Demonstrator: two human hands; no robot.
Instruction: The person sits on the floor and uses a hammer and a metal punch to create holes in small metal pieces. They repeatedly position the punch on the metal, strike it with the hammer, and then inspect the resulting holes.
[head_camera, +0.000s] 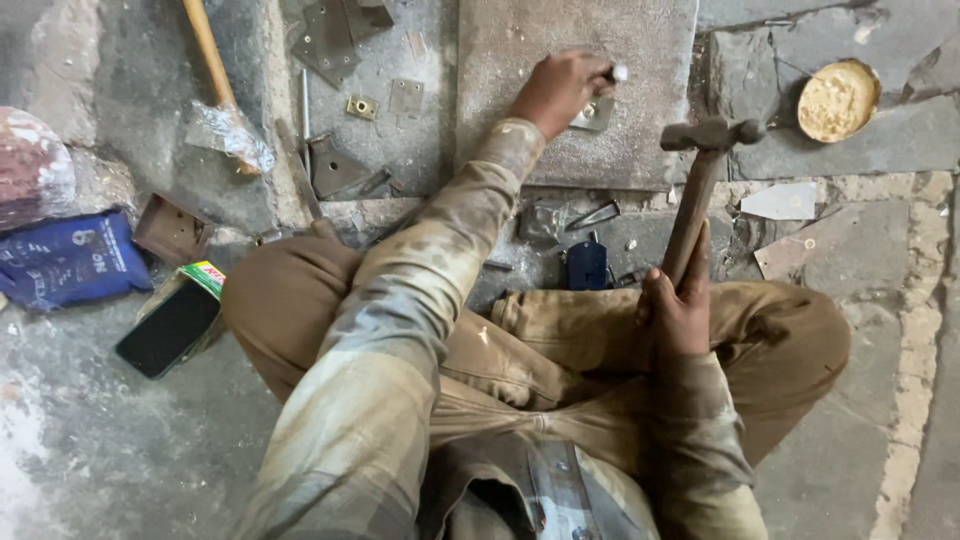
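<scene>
Person sits cross-legged on floor. Right hand (678, 318) wrapped tight round wooden handle of hammer (700, 175), head up, held above the lap, clear of the work. Left hand (558, 90) reaches fwd, fingers pinched on a short metal punch (617, 73) stood on a small metal plate (595, 113), which lies on the flat stone slab (520, 50). Phone (170, 328) by left knee, round tin (838, 99) far right.

Matt wooden handle, dull metal head on hammer (700, 170); rough grey stone slab (520, 60) under left hand (560, 92).
</scene>
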